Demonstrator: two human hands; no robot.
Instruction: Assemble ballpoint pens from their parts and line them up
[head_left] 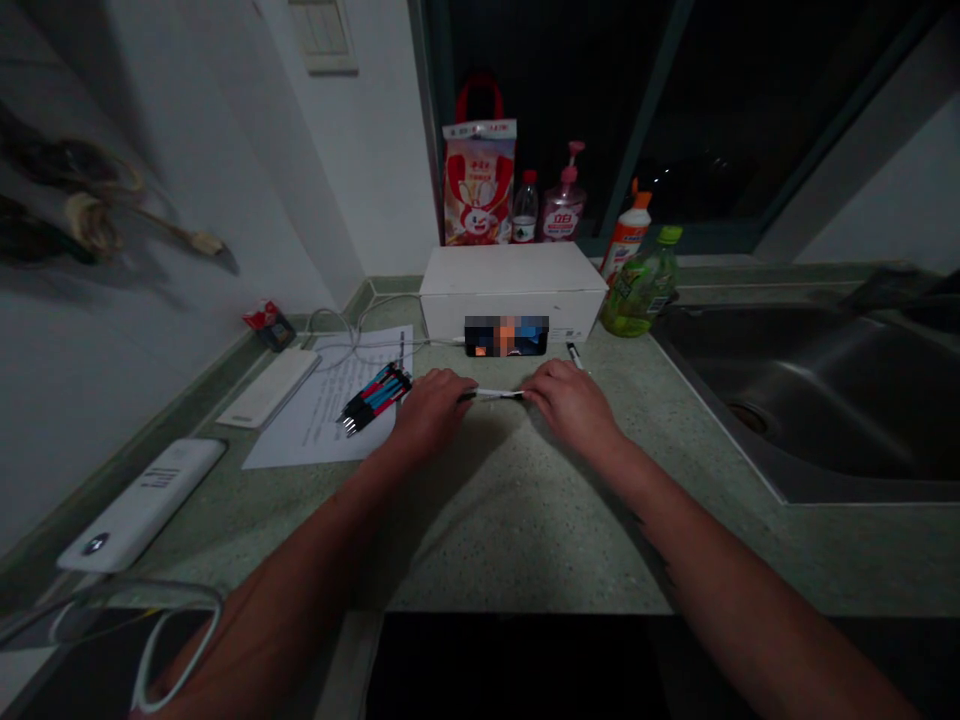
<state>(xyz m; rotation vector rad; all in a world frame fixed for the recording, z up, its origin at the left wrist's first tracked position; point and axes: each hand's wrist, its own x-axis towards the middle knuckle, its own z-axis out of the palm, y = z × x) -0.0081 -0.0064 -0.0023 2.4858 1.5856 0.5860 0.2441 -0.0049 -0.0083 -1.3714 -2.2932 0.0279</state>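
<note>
My left hand point(437, 405) and my right hand point(564, 398) face each other over the middle of the counter. Between them stretches a slim white and black pen point(499, 393), held level, with one end in the fingers of each hand. Both hands are closed in a pinch, and the pen's ends are partly hidden by the fingers. Just left of my left hand, a bundle of black, blue and red pens point(375, 398) lies on a printed sheet of paper point(289, 445). A small white and black pen piece point(574, 355) lies beyond my right hand.
A lit phone point(506, 337) leans against a white box point(517, 272), with a cable point(442, 343) plugged in. Bottles stand behind, including a green one point(637, 295). A metal sink point(817, 370) lies right. White power bank point(146, 505) and flat white box point(271, 388) lie left.
</note>
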